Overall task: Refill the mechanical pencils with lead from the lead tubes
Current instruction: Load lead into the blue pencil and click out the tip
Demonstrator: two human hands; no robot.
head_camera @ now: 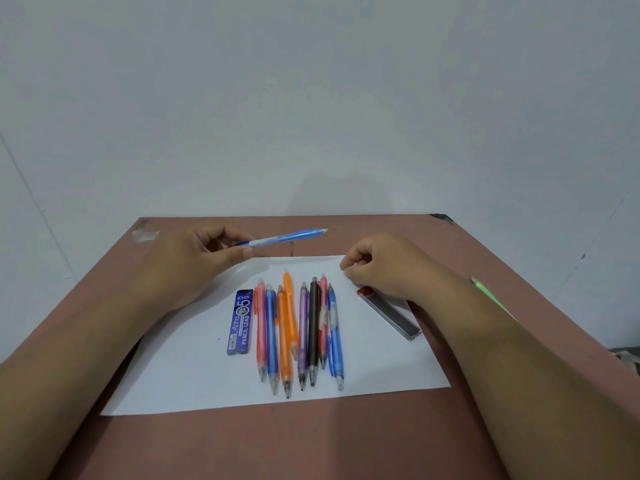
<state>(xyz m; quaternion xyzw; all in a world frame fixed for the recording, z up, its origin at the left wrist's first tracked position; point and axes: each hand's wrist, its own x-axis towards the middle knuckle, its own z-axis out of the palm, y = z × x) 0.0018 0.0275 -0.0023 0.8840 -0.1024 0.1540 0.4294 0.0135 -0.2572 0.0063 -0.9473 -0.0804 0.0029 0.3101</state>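
My left hand (204, 258) holds a light blue mechanical pencil (291, 237) by its tip end, level above the far edge of the white paper (381, 368). My right hand (377, 265) rests on the paper's far right corner with fingers curled and pinched; whether it holds something small I cannot tell. Several mechanical pencils (301, 334) in pink, blue, orange, purple and black lie side by side on the paper. A blue lead tube (240, 322) labelled pencil lead lies left of them. A clear grey lead tube with a red end (389, 313) lies just under my right wrist.
The paper lies on a reddish-brown table (277, 445) pushed against a white wall. A green pencil (491, 296) lies near the table's right edge beyond my right forearm. The table's right edge drops off close to that arm.
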